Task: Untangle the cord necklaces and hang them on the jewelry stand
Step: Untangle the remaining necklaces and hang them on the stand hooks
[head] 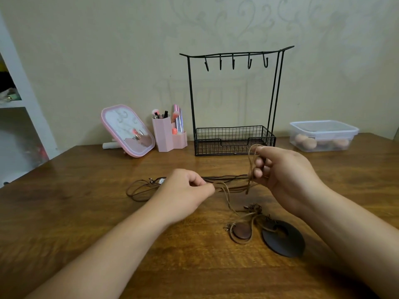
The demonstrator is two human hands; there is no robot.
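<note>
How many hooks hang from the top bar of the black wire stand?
5. The hooks hang in a row under the top bar of the jewelry stand, from near its left post to right of the middle. All are bare; none seems hidden.

The person's two forearms come in from the bottom edge, both bare from the elbow down, with no sleeve in sight. The left hand (185,190) and the right hand (287,171) wear no gloves. The fingers (258,169) have short, unpainted nails.
</note>
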